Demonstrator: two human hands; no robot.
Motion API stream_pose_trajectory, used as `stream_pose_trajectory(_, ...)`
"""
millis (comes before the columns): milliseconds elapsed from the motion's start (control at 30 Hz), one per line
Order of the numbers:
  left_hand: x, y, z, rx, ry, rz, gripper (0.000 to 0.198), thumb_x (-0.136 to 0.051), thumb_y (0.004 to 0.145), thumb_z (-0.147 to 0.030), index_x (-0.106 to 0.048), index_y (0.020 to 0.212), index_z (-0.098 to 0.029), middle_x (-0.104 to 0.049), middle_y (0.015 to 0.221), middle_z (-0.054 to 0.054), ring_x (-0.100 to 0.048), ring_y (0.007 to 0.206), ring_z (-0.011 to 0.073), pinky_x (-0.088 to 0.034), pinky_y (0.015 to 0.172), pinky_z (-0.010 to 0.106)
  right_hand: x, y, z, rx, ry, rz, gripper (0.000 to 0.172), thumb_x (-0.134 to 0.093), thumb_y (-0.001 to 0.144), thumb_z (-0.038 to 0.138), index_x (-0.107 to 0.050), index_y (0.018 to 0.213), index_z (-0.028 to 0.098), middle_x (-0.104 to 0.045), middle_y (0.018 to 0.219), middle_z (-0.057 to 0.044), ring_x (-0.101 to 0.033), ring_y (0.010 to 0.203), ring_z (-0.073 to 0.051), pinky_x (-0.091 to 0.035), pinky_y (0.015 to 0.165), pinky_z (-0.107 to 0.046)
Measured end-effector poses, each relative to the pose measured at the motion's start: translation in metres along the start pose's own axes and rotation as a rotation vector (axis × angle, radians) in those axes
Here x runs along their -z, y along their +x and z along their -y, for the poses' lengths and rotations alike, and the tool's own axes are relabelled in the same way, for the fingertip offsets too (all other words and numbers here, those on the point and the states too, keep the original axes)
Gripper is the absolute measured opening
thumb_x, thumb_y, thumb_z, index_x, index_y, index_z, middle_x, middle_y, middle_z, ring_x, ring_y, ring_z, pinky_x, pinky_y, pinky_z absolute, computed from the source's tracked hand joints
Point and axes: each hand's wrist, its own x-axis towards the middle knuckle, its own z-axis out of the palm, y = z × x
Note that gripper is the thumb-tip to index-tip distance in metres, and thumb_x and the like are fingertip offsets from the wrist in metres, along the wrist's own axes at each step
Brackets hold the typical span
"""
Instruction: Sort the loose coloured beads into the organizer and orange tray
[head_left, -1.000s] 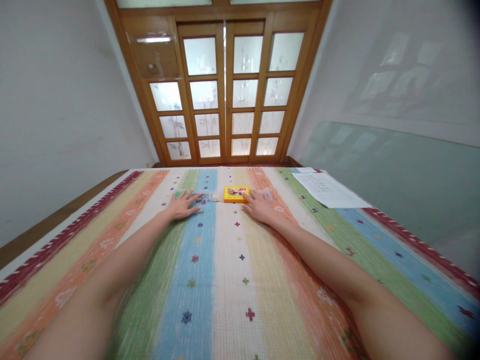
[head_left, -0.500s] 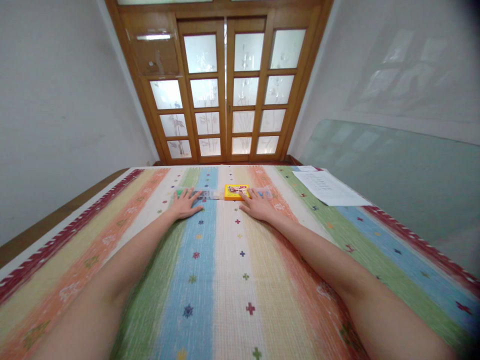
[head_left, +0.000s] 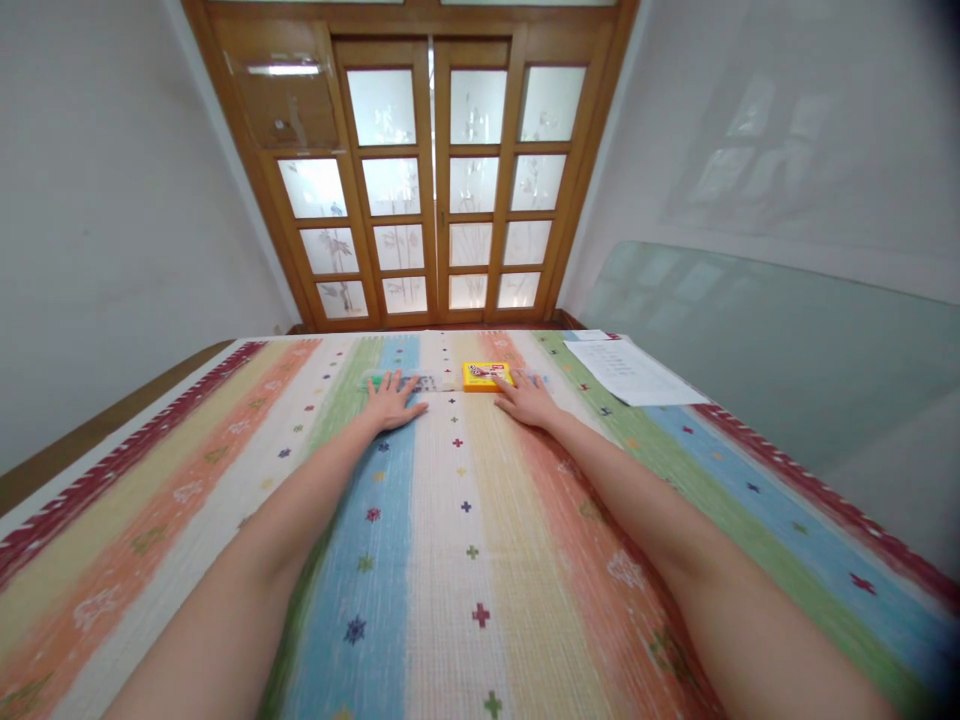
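Clearly, the left hand (head_left: 391, 402) is palm down, fingers spread apart, over a clear packet (head_left: 426, 383); the right hand (head_left: 527, 398), its fingers apart too, overlaps the right end of the yellow box (head_left: 481, 376), though actual contact I cannot tell. The box lies flat between both hands on the cloth-covered counter (head_left: 446, 560). Farther right lies a paper (head_left: 630, 372); beyond the counter's far edge stand glazed doors (head_left: 438, 180)

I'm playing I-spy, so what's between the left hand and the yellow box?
In the head view, a see-through strip with dark markings lies on the tablecloth between the left hand and the yellow box.
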Motion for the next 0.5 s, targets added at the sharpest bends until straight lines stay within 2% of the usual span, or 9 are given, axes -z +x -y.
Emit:
stream_pose_trajectory(167,-0.007,0.021,-0.043,-0.02,-0.042,0.001,0.094,-0.036,0.093,-0.086,-0.027,0.169,-0.033,-0.012,0.177,0.017,-0.007,0.162,0.0482,0.0,0.12,0.08,-0.008,-0.008,-0.046,-0.021,-0.028,-0.056,0.067,-0.041,0.107,0.057,-0.032,0.168,0.032,-0.029,0.173,-0.015,-0.025,0.16,-0.037,-0.019,0.127,-0.06)
stream_pose_trajectory(333,-0.013,0.035,-0.081,0.003,-0.052,-0.015,0.093,-0.038,0.093,-0.083,-0.025,0.17,-0.032,-0.007,0.178,0.015,-0.003,0.163,0.0455,0.002,0.122,0.078,-0.015,-0.013,-0.081,-0.068,-0.052,-0.1,0.066,-0.041,0.106,0.059,-0.036,0.166,0.034,-0.033,0.172,-0.012,-0.028,0.158,-0.036,-0.021,0.127,-0.059)
stream_pose_trajectory(433,-0.012,0.037,-0.091,-0.001,-0.072,-0.033,0.09,-0.04,0.095,-0.079,-0.025,0.17,-0.031,-0.006,0.179,0.011,-0.003,0.164,0.0425,-0.002,0.125,0.073,-0.016,-0.015,-0.091,-0.059,-0.065,-0.142,0.063,-0.04,0.107,0.057,-0.041,0.164,0.033,-0.036,0.17,-0.012,-0.031,0.157,-0.034,-0.024,0.126,-0.056)
stream_pose_trajectory(500,-0.01,0.035,-0.089,0.002,-0.078,-0.085,0.084,-0.039,0.098,-0.073,-0.027,0.169,-0.03,-0.009,0.179,0.011,-0.006,0.165,0.0384,-0.006,0.128,0.068,-0.016,-0.018,-0.093,-0.079,-0.078,-0.196,0.06,-0.038,0.108,0.053,-0.046,0.162,0.03,-0.039,0.168,-0.013,-0.033,0.156,-0.033,-0.024,0.127,-0.054)
